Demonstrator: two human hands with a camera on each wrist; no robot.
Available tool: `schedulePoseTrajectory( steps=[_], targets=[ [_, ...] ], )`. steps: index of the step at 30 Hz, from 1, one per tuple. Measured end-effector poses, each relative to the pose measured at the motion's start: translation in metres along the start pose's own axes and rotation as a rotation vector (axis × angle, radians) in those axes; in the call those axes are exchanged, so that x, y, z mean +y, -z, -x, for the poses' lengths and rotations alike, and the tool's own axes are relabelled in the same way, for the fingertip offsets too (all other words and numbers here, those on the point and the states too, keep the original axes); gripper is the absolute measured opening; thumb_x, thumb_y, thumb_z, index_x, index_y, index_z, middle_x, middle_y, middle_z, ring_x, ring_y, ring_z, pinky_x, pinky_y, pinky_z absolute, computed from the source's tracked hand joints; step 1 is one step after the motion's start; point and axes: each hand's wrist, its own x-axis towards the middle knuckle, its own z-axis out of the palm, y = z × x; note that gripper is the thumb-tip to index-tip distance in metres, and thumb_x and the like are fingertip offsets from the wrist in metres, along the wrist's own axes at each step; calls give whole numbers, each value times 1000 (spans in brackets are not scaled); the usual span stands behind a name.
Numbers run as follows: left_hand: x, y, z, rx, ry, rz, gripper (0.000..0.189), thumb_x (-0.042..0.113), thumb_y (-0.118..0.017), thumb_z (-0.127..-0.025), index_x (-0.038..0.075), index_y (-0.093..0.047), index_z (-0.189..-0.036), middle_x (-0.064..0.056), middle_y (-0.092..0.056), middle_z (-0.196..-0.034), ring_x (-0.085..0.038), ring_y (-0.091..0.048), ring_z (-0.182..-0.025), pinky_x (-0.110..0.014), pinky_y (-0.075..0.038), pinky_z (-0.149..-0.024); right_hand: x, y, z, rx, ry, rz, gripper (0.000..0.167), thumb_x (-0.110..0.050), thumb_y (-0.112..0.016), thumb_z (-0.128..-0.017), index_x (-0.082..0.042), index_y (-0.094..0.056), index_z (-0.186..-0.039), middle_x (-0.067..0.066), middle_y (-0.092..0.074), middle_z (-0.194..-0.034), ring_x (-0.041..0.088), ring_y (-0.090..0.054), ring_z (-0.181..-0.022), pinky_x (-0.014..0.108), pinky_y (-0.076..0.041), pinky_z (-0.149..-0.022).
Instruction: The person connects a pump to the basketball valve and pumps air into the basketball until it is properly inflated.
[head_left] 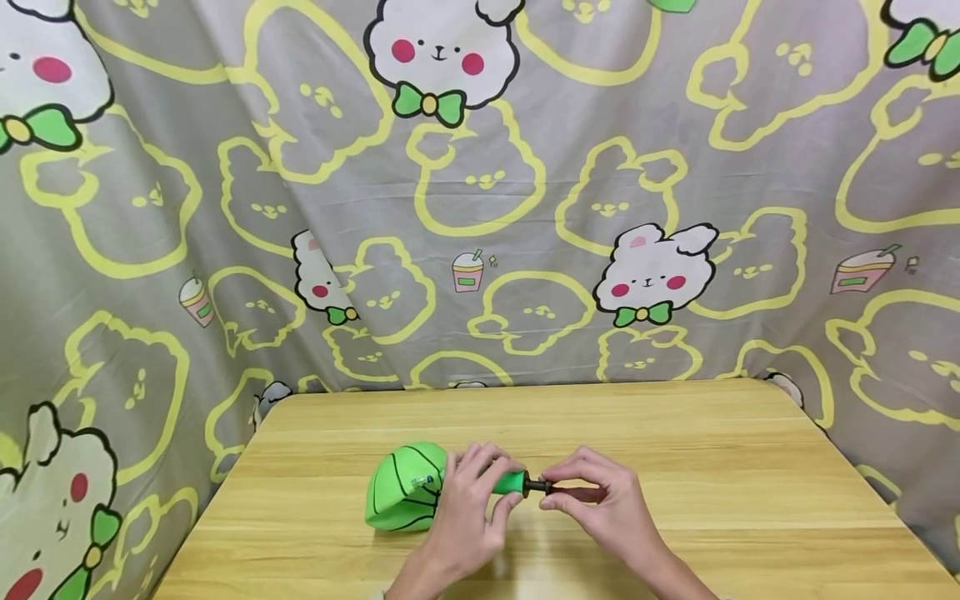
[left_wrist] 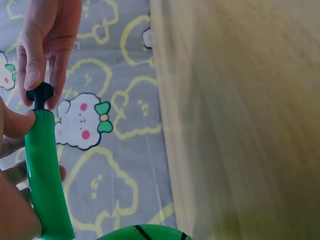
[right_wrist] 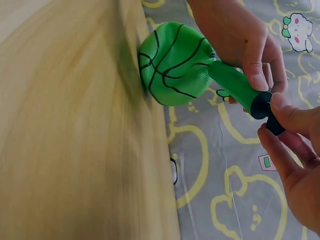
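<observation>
A soft, dented green ball with black basketball lines (head_left: pixel 405 492) sits on the wooden table, left of both hands. Joined to it, or right against it, is a green hand pump (right_wrist: pixel 235 85); the exact joint is hard to make out. My left hand (head_left: pixel 470 508) grips the pump's green barrel (left_wrist: pixel 45 170). At the pump's other end, my right hand (head_left: pixel 607 500) pinches the black handle (right_wrist: pixel 274 125) between thumb and fingers. Only a short stretch of black rod (head_left: pixel 536 485) shows between barrel and handle.
The light wooden table (head_left: pixel 675 433) reaches to a grey curtain (head_left: pixel 525 233) behind it and at both sides. Yellow outlines and white rabbit faces cover the curtain.
</observation>
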Motion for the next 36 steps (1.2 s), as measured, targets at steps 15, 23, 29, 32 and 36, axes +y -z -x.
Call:
schedulePoseTrajectory(
  steps=[15, 23, 29, 32, 36],
  targets=[
    [-8, 8, 0, -4, 5, 0, 19, 29, -72, -92, 22, -69, -110, 9, -61, -109, -11, -57, -106, -37, -38, -89, -15, 9, -7, -105, -53, 40, 26, 2, -83, -83, -6, -69, -103, 13, -65, -106, 22, -70, -96, 35, -60, -74],
    [-15, 12, -2, 13, 27, 12, 20, 28, -73, -91, 21, -70, -110, 8, -62, -110, -11, -57, -107, -40, -39, -89, -23, 30, -10, -114, -80, 73, 25, 0, -82, -84, -8, -69, -103, 8, -65, -105, 22, -69, -96, 36, -60, -74],
    [-22, 15, -2, 52, 20, -4, 21, 25, -75, -89, 18, -70, -109, 7, -63, -109, -13, -58, -107, -42, -41, -90, -28, 46, -12, -128, -100, 78, 27, 2, -82, -84, -9, -67, -104, 13, -63, -105, 20, -67, -97, 38, -60, -75],
    [-25, 18, -3, 53, 30, -2, 21, 24, -75, -89, 19, -70, -109, 7, -63, -109, -13, -57, -107, -43, -41, -90, -30, 54, -13, -145, -111, 70, 28, 2, -81, -84, -11, -67, -105, 13, -63, -105, 20, -67, -96, 39, -60, -75],
    [-25, 21, -4, 38, 48, 7, 20, 27, -72, -92, 20, -70, -110, 8, -62, -108, -13, -57, -108, -43, -40, -93, -31, 62, -14, -171, -121, 52, 29, 1, -81, -85, -9, -67, -107, 11, -63, -106, 20, -68, -97, 40, -60, -76]
  ],
)
